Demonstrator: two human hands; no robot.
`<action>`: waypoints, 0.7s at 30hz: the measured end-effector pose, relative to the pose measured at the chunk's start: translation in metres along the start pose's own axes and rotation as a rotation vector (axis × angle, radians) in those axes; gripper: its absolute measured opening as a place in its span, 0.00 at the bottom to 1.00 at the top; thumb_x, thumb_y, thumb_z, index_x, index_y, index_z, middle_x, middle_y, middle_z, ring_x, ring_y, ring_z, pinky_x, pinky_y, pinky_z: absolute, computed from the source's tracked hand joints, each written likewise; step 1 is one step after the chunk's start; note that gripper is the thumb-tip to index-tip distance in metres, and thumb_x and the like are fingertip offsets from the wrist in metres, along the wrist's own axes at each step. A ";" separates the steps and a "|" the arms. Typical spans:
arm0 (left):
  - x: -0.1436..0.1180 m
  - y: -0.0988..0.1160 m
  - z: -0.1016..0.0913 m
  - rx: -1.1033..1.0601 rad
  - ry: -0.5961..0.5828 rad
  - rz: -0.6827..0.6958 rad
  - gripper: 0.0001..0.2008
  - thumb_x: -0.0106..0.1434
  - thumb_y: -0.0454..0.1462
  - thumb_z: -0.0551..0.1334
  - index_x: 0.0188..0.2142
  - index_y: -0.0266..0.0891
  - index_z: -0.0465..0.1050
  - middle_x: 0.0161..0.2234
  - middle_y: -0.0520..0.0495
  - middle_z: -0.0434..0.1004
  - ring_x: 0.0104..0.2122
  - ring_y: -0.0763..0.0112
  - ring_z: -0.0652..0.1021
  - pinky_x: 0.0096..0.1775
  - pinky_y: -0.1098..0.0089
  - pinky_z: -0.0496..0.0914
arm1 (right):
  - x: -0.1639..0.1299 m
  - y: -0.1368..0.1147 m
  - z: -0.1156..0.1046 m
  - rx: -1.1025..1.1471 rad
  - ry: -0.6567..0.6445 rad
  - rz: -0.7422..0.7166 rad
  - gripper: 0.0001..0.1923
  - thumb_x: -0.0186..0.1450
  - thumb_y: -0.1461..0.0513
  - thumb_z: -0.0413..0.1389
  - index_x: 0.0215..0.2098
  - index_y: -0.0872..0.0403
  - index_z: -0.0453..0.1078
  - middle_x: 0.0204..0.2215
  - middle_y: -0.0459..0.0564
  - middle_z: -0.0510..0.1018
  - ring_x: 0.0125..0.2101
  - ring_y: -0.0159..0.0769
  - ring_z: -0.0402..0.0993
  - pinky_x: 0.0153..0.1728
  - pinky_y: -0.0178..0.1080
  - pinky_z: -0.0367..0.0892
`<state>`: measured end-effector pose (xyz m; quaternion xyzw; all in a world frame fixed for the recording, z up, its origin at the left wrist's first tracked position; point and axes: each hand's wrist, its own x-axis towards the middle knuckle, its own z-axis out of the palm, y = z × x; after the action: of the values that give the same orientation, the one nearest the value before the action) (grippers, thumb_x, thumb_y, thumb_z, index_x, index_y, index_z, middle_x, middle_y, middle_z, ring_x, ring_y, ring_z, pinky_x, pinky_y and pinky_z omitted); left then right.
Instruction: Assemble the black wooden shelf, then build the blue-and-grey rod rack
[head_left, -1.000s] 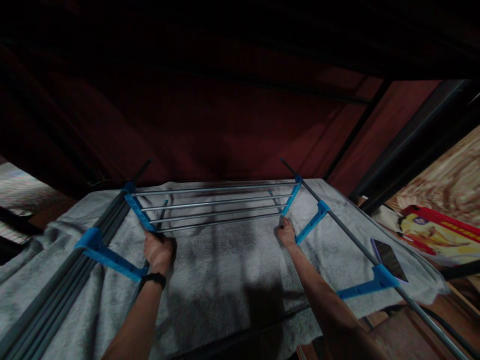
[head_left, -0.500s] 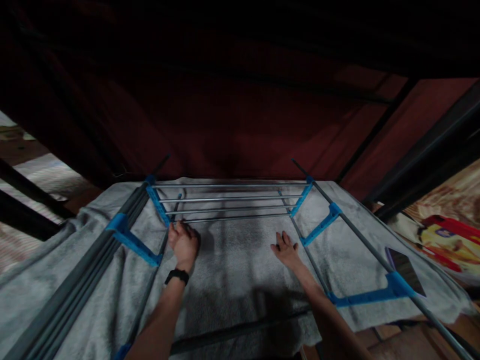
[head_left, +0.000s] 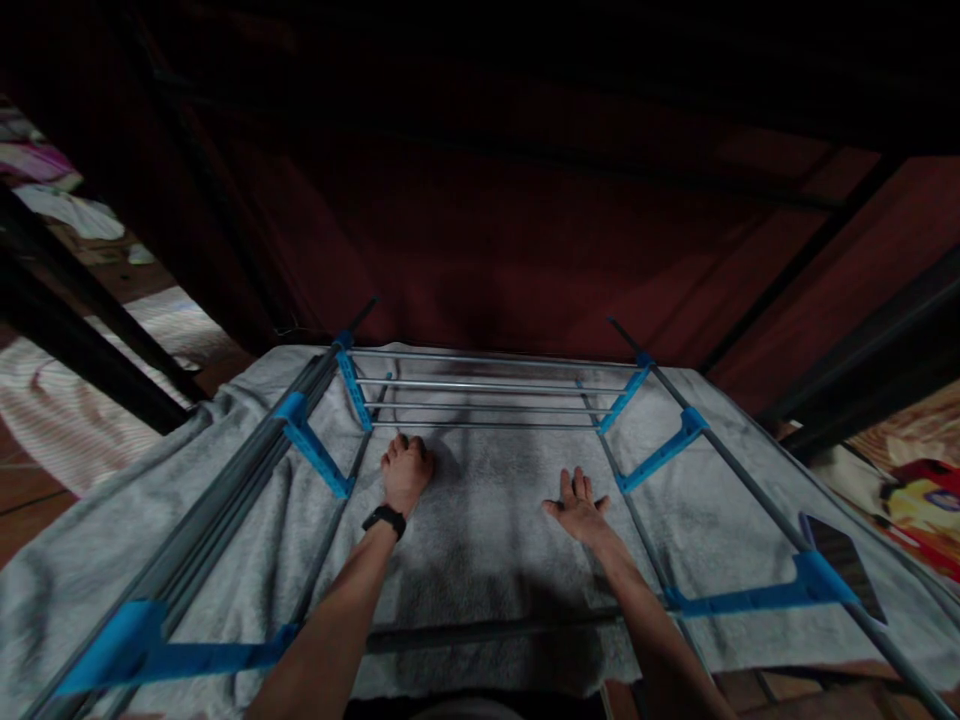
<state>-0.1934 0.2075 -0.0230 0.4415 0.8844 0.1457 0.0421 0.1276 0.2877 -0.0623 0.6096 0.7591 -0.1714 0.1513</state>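
Towel: the grey towel lies spread over the drying rack.
Left hand: fingers curled together, pressing the cloth.
Right hand: flat, fingers apart.
Handling: looks soft, limp, fairly heavy; best gripped at an edge.

towel spread over drying rack, hanging off its left and right sides | rack's bare rods beyond towel's far edge | left hand on towel near rods, left of centre | right hand flat on towel, right of it, apart | phone on towel at far right
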 end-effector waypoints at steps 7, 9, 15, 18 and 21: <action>0.000 0.054 -0.030 -0.068 -0.152 0.125 0.18 0.68 0.39 0.53 0.51 0.35 0.74 0.49 0.34 0.76 0.49 0.54 0.76 0.47 0.60 0.68 | 0.001 -0.002 0.000 0.040 -0.007 0.009 0.42 0.70 0.44 0.38 0.73 0.53 0.27 0.72 0.58 0.25 0.70 0.53 0.23 0.61 0.69 0.32; 0.013 0.079 -0.052 -0.084 -0.163 0.214 0.17 0.68 0.39 0.52 0.49 0.37 0.75 0.46 0.36 0.79 0.47 0.59 0.77 0.44 0.65 0.68 | 0.001 -0.002 0.000 0.046 -0.003 0.012 0.42 0.70 0.44 0.37 0.73 0.53 0.27 0.72 0.58 0.25 0.70 0.53 0.23 0.61 0.70 0.32; 0.061 0.134 -0.171 -0.065 -0.082 0.442 0.19 0.69 0.41 0.51 0.46 0.34 0.77 0.43 0.39 0.79 0.43 0.64 0.77 0.44 0.69 0.67 | 0.000 -0.001 0.000 0.038 0.002 0.006 0.42 0.69 0.44 0.38 0.73 0.53 0.27 0.72 0.58 0.27 0.70 0.52 0.24 0.61 0.69 0.32; 0.068 0.131 -0.231 0.080 -0.113 0.533 0.17 0.68 0.40 0.53 0.45 0.33 0.77 0.39 0.43 0.79 0.40 0.66 0.76 0.45 0.68 0.67 | 0.000 -0.001 0.001 0.040 0.021 0.007 0.42 0.69 0.44 0.39 0.73 0.53 0.28 0.72 0.58 0.27 0.70 0.52 0.25 0.61 0.69 0.33; 0.076 0.112 -0.271 0.159 -0.344 0.535 0.17 0.66 0.42 0.57 0.38 0.29 0.78 0.32 0.47 0.77 0.36 0.69 0.77 0.44 0.70 0.67 | 0.001 -0.003 0.002 0.045 0.038 0.013 0.42 0.69 0.45 0.39 0.73 0.53 0.29 0.72 0.59 0.28 0.70 0.53 0.25 0.61 0.69 0.33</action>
<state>-0.2079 0.2715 0.2726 0.6782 0.7255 0.0053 0.1165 0.1249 0.2870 -0.0640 0.6209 0.7538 -0.1758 0.1243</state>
